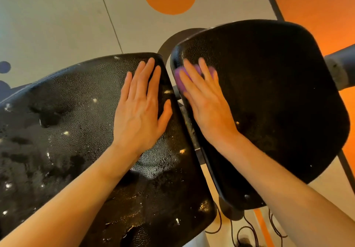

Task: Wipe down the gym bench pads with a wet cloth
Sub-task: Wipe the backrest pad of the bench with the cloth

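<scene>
Two black bench pads sit side by side with a thin gap between them. The left pad [63,131] is bumpy and shiny, with wet drops and little pale specks on it. The right pad [269,102] looks darker and dull. The left hand [141,110] lies flat on the left pad, fingers spread. The right hand [204,100] presses a purple cloth [180,77] flat on the right pad, near its top left corner. The cloth peeks out under the fingers.
</scene>
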